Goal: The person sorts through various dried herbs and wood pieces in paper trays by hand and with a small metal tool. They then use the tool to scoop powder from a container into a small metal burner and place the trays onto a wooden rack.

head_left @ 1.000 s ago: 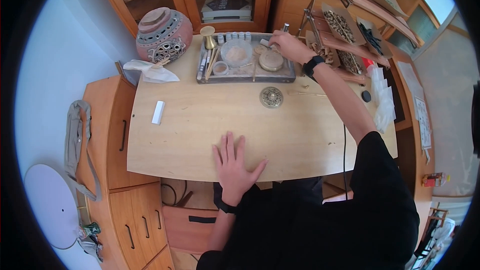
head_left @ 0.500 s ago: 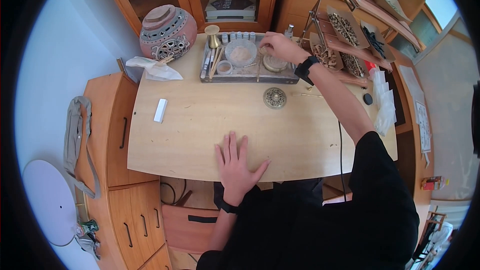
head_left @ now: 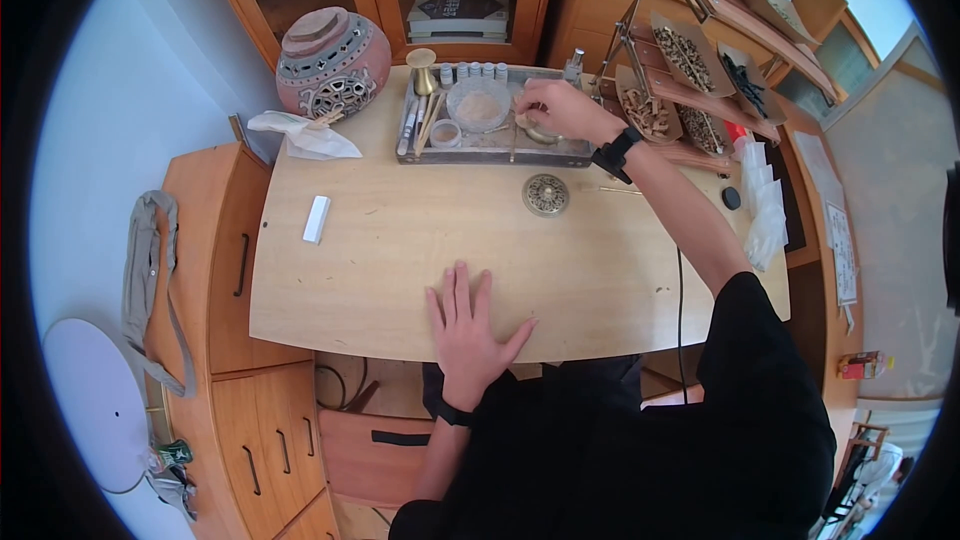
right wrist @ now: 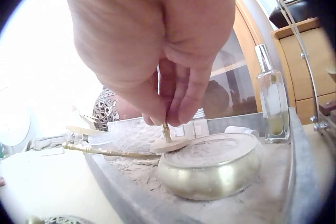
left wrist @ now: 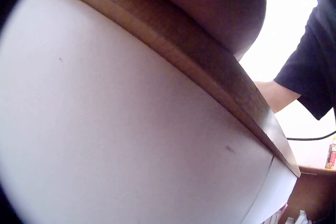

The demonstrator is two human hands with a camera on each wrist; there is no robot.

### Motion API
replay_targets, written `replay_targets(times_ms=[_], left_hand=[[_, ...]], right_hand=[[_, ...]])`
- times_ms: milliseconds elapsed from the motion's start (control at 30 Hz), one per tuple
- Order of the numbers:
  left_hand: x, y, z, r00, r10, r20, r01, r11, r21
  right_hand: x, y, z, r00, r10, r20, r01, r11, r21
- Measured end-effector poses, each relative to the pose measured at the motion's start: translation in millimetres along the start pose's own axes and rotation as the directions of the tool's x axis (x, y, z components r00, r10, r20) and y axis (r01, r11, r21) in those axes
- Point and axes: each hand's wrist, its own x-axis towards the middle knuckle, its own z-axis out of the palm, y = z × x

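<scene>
My right hand (head_left: 572, 112) pinches the thin stem of a small flat round press (right wrist: 169, 145) between thumb and fingers. In the right wrist view the disc is at the near left rim of a brass bowl (right wrist: 210, 174) filled with powder. The bowl sits in a grey tray (head_left: 470, 158), partly hidden by the hand in the head view. A thin brass stick (right wrist: 115, 153) lies beside the bowl, its end near the disc. My left hand (head_left: 468, 340) rests flat on the table (head_left: 380, 280) with fingers spread.
A glass dish (head_left: 478, 105), brass vase (head_left: 422, 75) and small jar (head_left: 445, 134) stand in or by the tray. A glass bottle (right wrist: 273, 103) is behind the bowl. A pierced brass lid (head_left: 546, 195) and white block (head_left: 316, 219) lie in front. A tiered rack (head_left: 690, 90) stands right.
My right hand has moved from the tray's back right, by the glass bottle, left and then forward to the bowl. My left hand has stayed on the table.
</scene>
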Motion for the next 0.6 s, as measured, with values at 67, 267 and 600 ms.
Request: replay_targets(times_ms=[67,267,600], left_hand=[[0.1,0.1,0.0,1.0,0.001,-0.003,-0.001,1.0,0.0],[-0.3,-0.4,0.9,1.0,0.004,-0.006,-0.004,1.0,0.005],[0.8,0.9,0.2,1.0,0.002,-0.002,-0.002,1.0,0.004]], right_hand=[[-5.9,-0.9,-2.0,0.999,-0.042,0.005,0.042,0.999,-0.002],[-21.9,-2.3,-0.3,0.993,-0.118,0.029,0.118,0.993,-0.004],[-55.3,-4.8,-26.2,0.997,0.072,0.043,-0.071,0.997,-0.006]])
